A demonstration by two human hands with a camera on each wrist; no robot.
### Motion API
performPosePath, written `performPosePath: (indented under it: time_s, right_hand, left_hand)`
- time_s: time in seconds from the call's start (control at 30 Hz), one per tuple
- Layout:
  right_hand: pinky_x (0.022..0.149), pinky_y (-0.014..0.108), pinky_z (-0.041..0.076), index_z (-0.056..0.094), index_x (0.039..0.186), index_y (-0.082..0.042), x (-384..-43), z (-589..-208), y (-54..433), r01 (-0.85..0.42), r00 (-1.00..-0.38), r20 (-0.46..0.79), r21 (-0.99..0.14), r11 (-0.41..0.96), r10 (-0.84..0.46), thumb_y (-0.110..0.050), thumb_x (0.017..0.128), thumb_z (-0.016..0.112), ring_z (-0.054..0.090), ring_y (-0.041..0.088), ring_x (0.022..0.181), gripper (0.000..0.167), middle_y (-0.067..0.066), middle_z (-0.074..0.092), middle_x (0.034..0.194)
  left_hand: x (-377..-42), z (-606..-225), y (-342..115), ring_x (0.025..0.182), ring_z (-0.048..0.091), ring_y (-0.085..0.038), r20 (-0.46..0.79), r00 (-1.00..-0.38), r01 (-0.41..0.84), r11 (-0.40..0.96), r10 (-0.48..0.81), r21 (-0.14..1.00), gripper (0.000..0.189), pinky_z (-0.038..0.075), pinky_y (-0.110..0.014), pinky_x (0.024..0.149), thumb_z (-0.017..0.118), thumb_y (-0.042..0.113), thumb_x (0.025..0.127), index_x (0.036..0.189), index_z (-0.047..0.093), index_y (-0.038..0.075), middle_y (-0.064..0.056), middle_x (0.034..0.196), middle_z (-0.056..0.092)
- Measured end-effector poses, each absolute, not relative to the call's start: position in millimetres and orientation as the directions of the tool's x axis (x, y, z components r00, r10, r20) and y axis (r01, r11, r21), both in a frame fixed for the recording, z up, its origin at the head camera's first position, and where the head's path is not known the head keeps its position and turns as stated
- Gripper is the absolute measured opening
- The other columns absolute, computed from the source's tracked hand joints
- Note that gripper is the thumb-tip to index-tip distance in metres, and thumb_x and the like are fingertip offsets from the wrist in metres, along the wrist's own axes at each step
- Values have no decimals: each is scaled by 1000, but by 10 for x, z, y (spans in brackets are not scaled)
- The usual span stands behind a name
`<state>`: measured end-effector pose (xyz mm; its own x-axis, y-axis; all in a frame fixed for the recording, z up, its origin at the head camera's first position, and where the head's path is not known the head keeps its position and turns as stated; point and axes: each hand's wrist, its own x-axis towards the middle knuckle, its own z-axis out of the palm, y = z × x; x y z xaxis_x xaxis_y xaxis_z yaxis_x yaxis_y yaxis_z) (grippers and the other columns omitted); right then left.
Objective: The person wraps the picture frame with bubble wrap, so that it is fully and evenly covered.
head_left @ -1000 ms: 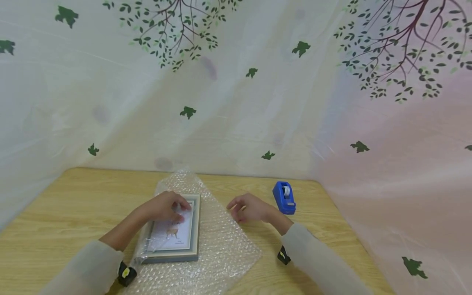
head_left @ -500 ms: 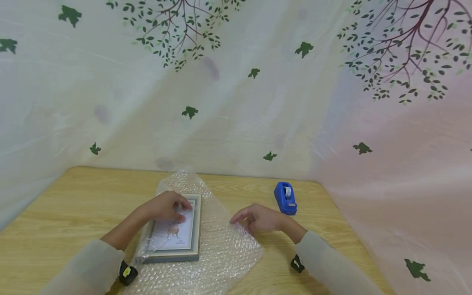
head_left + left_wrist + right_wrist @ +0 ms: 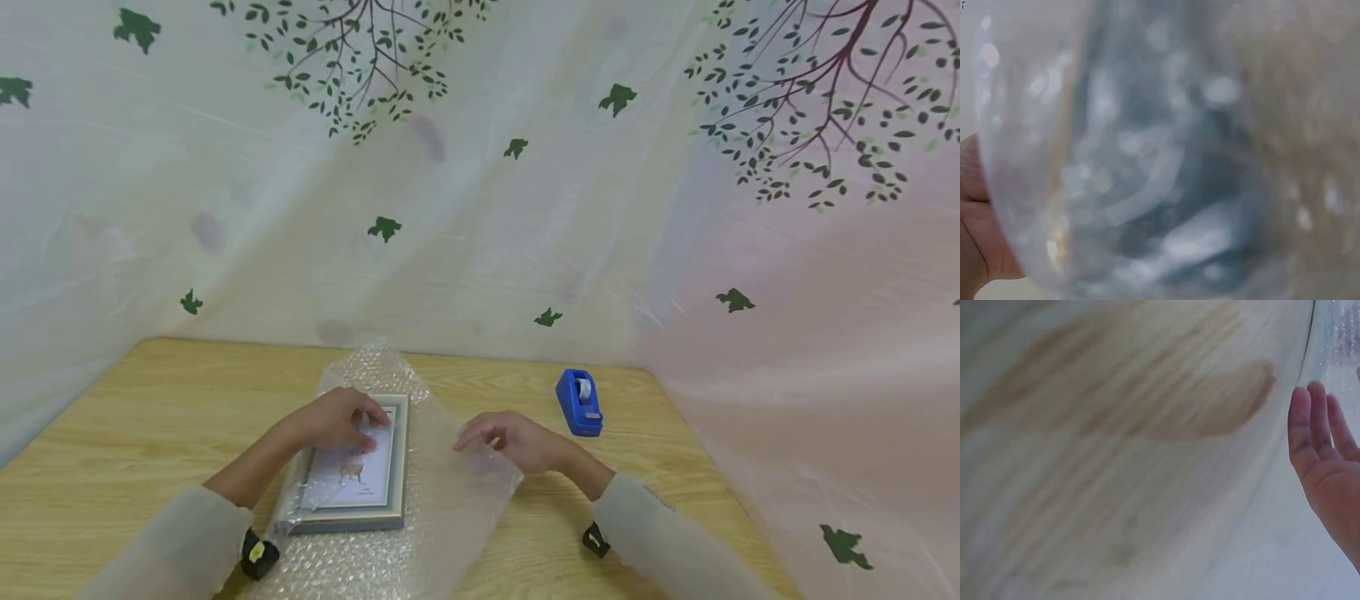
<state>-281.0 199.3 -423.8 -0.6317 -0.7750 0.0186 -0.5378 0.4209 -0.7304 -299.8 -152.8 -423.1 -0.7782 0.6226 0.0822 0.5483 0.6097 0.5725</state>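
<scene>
Left hand [image 3: 333, 423]: thumb and fingers parted, resting on frame [image 3: 367, 479] | Frame: long axis near-far, left of right hand [image 3: 517, 443] | Wrap [image 3: 442, 500]: under frame, right edge raised | Right hand: nearest that edge, pinching cannot be told | Dispenser [image 3: 579, 406]: far right, desk [image 3: 165, 417]

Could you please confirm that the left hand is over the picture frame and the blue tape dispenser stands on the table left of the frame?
Not quite: the head view shows the blue tape dispenser on the table right of the picture frame; the left hand is over it.
</scene>
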Motion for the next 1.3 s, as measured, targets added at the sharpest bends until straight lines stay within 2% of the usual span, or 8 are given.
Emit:
performPosePath:
  time_s: [0.07, 0.2, 0.3, 0.37, 0.67, 0.93, 1.1, 1.3]
  right_hand:
    - [87, 30, 54, 73, 125, -13, -2805, -4209, 1939, -539, -643, 32, -729, 423, -765, 28, 81, 41, 55, 20, 122, 69, 10, 59, 141]
    - [91, 31, 54, 74, 122, -13, -2810, -4152, 1828, -554, -656, 71, -722, 415, -751, 24, 86, 51, 51, 28, 133, 56, 14, 54, 147]
    - [92, 30, 54, 75, 119, -11, -2817, -4116, 1740, -578, -649, 114, -717, 390, -752, 14, 90, 66, 52, 30, 134, 39, 15, 55, 145]
    - [92, 31, 55, 75, 116, -9, -2810, -4093, 1680, -592, -644, 149, -719, 364, -751, 8, 90, 72, 54, 30, 133, 31, 16, 58, 143]
    - [91, 35, 58, 74, 102, -4, -2788, -4036, 1392, -590, -640, 233, -759, 275, -732, -2, 91, 76, 60, 27, 127, 12, 21, 64, 135]
    - [92, 36, 57, 75, 103, -1, -2783, -4046, 1227, -573, -658, 256, -780, 251, -708, -5, 91, 76, 63, 24, 123, 13, 20, 66, 131]
    - [90, 35, 58, 75, 103, 0, -2785, -4049, 1138, -558, -674, 267, -794, 239, -689, -5, 90, 77, 65, 21, 119, 14, 17, 69, 128]
    - [88, 32, 58, 72, 115, 6, -2781, -4049, 1063, -535, -688, 251, -809, 243, -681, -5, 91, 77, 68, 15, 110, 27, 19, 69, 127]
  left_hand:
    - [-2993, -4226, -1529, 93, 62, -18, 81, -782, 542, 611, 617, 576, 27, 51, -38, 83, 88, 15, 81, 106, 79, 12, 3, 97, 71]
    - [-3002, -4232, -1533, 90, 60, -16, 87, -781, 547, 611, 618, 573, 27, 50, -35, 81, 88, 15, 80, 105, 79, 12, 5, 95, 70]
    - [-3008, -4247, -1540, 90, 59, -15, 93, -779, 553, 609, 620, 568, 27, 50, -33, 80, 88, 14, 80, 105, 79, 12, 6, 94, 70]
    - [-3007, -4257, -1541, 90, 59, -15, 94, -781, 550, 609, 617, 572, 27, 49, -33, 80, 88, 14, 80, 105, 78, 12, 6, 94, 70]
    - [-3014, -4277, -1541, 90, 60, -16, 101, -780, 551, 602, 617, 579, 27, 50, -33, 81, 88, 13, 80, 105, 78, 11, 6, 95, 71]
    - [-3015, -4267, -1517, 91, 60, -16, 90, -792, 534, 613, 604, 583, 29, 50, -35, 82, 88, 13, 79, 106, 78, 11, 4, 96, 70]
    - [-3023, -4263, -1518, 88, 58, -17, 120, -802, 545, 633, 585, 550, 33, 50, -35, 79, 90, 15, 76, 105, 75, 6, 0, 94, 66]
    - [-3027, -4249, -1514, 84, 56, -17, 139, -830, 535, 700, 540, 474, 37, 50, -39, 79, 93, 23, 72, 96, 73, 4, -1, 90, 65]
